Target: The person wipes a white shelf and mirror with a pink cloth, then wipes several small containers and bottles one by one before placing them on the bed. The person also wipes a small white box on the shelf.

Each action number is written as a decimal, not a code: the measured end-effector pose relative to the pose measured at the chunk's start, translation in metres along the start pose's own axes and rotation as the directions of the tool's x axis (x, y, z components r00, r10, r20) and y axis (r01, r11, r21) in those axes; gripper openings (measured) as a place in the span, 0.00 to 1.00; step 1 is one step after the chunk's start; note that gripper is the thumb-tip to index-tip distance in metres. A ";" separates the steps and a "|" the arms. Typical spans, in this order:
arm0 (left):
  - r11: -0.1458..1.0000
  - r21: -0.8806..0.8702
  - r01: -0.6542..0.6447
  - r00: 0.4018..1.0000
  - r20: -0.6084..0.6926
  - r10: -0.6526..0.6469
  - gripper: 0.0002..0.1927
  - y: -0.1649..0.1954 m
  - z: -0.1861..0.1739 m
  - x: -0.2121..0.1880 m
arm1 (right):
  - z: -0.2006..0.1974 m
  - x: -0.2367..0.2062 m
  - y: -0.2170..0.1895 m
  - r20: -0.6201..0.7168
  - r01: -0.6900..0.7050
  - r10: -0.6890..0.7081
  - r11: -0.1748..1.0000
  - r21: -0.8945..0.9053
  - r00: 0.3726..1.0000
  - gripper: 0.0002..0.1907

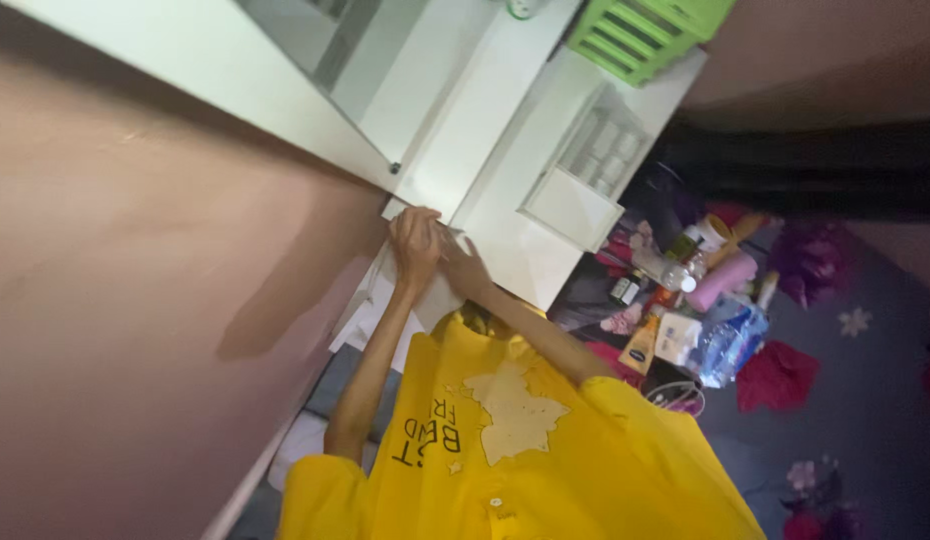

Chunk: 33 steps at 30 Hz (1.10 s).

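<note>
Against the white cabinet [505, 150], both hands met at the edge of a white panel [440, 290]. What looked like the left hand [415, 245] had its fingers curled over that edge, gripping it. The right hand [463, 265] lay just beside it, touching the same panel, but how far its fingers were open could not be told. Both bare arms reached up from a yellow shirt [525, 460]. To the right, bottles [685, 275] and a pink tube [723, 280] lay jumbled on a dark flowered cloth [865, 400]. A green basket [645, 30] sat above the cabinet.
</note>
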<state>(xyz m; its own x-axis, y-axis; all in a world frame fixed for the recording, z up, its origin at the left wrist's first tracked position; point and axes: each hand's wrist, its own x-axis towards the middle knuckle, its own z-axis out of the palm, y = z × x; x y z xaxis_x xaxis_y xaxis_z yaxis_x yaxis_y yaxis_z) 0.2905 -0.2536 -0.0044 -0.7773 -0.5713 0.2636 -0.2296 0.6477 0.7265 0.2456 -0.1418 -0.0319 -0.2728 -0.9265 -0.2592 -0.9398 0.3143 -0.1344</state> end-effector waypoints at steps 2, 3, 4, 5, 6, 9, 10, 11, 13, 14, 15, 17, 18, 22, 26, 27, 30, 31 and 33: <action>1.000 -0.017 -0.003 1.000 0.029 0.004 0.08 0.006 0.006 0.007 | 0.012 -0.041 0.017 -0.127 0.056 -0.044 0.994 0.090 0.991 0.40; 0.999 -0.024 -0.023 0.999 0.041 0.024 0.09 0.008 0.008 0.012 | 0.017 -0.066 0.023 -0.226 -0.015 0.007 0.999 -0.033 0.974 0.37; 0.999 -0.029 -0.040 0.998 0.054 0.041 0.11 0.010 0.011 0.015 | 0.020 -0.087 0.030 -0.325 -0.096 0.043 0.984 -0.148 0.945 0.34; 0.998 0.005 -0.058 0.995 0.079 0.058 0.13 0.011 0.012 0.015 | 0.023 -0.104 0.041 -0.101 -0.162 0.167 0.985 0.052 0.981 0.32; 0.996 0.039 -0.077 0.992 0.102 0.073 0.15 0.012 0.013 0.015 | 0.023 -0.122 0.051 0.144 -0.265 0.236 0.937 0.230 0.961 0.30; 0.977 0.144 -0.157 0.974 0.187 0.129 0.26 0.011 0.022 0.016 | 0.022 -0.158 0.081 -0.089 -0.364 0.381 0.917 0.164 0.920 0.33; 0.967 0.183 -0.179 0.966 0.221 0.137 0.30 0.011 0.024 0.013 | 0.023 -0.157 0.084 -0.084 -0.361 0.385 0.908 0.215 0.919 0.33; 0.968 0.185 -0.168 0.967 0.219 0.126 0.30 0.011 0.025 0.011 | 0.023 -0.151 0.086 -0.077 -0.359 0.391 0.894 0.268 0.917 0.33; 0.970 0.181 -0.165 0.969 0.215 0.125 0.31 0.010 0.029 0.012 | 0.023 -0.129 0.085 -0.180 -0.341 0.376 0.919 0.195 0.909 0.34; 0.969 0.182 -0.167 0.967 0.224 0.124 0.31 0.011 0.031 0.013 | 0.021 -0.111 0.084 -0.283 -0.324 0.328 0.944 0.062 0.901 0.34; 0.969 0.189 -0.162 0.965 0.235 0.115 0.31 0.012 0.032 0.013 | 0.018 -0.095 0.081 -0.372 -0.307 0.261 0.949 -0.071 0.891 0.34; 0.967 0.201 -0.157 0.960 0.259 0.102 0.31 0.014 0.029 0.011 | 0.010 -0.062 0.075 -0.327 -0.290 0.302 0.953 0.086 0.896 0.33; 0.966 0.207 -0.156 0.959 0.264 0.098 0.31 0.015 0.030 0.012 | 0.004 -0.043 0.074 -0.280 -0.274 0.316 0.945 0.178 0.907 0.34; 0.965 0.197 -0.170 0.960 0.256 0.117 0.31 0.019 0.028 0.010 | -0.016 -0.003 0.071 -0.154 -0.270 0.340 0.896 0.351 0.928 0.35; 0.971 0.192 -0.141 0.963 0.255 0.090 0.30 0.016 0.026 0.006 | -0.004 -0.027 0.076 -0.098 -0.271 0.274 0.961 0.047 0.957 0.40; 0.973 0.186 -0.134 0.965 0.249 0.085 0.30 0.015 0.025 0.005 | 0.005 -0.048 0.080 -0.180 -0.265 0.278 0.960 0.093 0.944 0.38; 0.976 0.158 -0.152 0.966 0.233 0.113 0.30 0.013 0.025 0.007 | 0.024 -0.121 0.088 -0.304 -0.318 0.369 0.926 0.203 0.878 0.35; 0.975 0.154 -0.159 0.968 0.221 0.123 0.30 0.012 0.023 0.007 | 0.028 -0.138 0.088 -0.165 -0.352 0.371 0.926 0.136 0.914 0.32; 0.979 0.128 -0.161 0.966 0.222 0.130 0.30 0.011 0.022 0.012 | 0.028 -0.166 0.087 0.114 -0.378 0.378 0.925 -0.016 0.919 0.27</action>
<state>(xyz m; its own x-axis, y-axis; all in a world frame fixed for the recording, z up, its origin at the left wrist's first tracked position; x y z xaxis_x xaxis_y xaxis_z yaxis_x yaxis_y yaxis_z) 0.2662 -0.2423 -0.0071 -0.9108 -0.3565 0.2083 -0.1750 0.7902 0.5874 0.2150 0.0448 -0.0272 -0.5822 -0.7091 -0.3977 -0.7698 0.6382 -0.0110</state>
